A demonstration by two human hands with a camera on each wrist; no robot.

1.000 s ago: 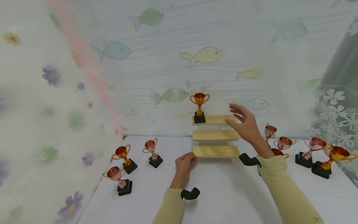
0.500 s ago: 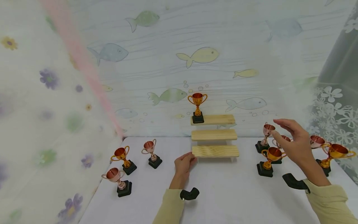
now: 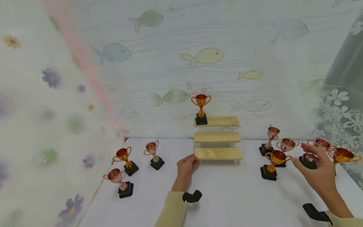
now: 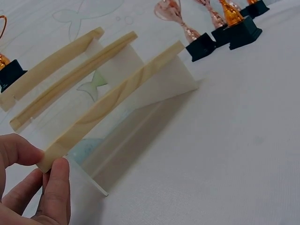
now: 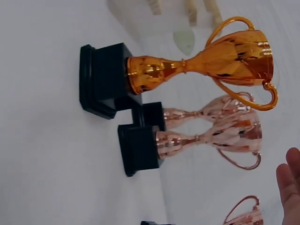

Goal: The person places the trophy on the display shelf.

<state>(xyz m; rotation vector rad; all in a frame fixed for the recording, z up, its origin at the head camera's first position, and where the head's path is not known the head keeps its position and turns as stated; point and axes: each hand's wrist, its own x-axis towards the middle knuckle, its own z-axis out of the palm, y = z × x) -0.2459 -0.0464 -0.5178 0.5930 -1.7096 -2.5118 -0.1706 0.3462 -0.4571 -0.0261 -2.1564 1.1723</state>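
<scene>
My left hand (image 3: 187, 168) pinches the left end of the lowest step of a three-tier wooden display stand (image 3: 218, 153). The left wrist view shows the thumb above the board (image 4: 112, 103) and fingers below. A gold trophy cup (image 3: 201, 107) on a black base stands at the left end of the top step. Over the right of the table, my right hand (image 3: 319, 171) holds nothing, its thumb and fingers apart. It partly covers a rose-gold trophy (image 3: 309, 160). To its left is a gold trophy (image 3: 273, 165), which the right wrist view shows in front of a rose-gold trophy (image 5: 234, 133).
At the left of the table stand a gold trophy (image 3: 126, 160) and two rose-gold ones, one nearer (image 3: 122, 183) and one farther right (image 3: 153, 154). Another gold trophy (image 3: 344, 155) is at the far right. A fish-print wall cloth (image 3: 170, 63) hangs behind the white table (image 3: 227, 195).
My right hand has moved from beside the top step to the right and down, over the right-hand trophies. The left hand keeps its pinch on the stand.
</scene>
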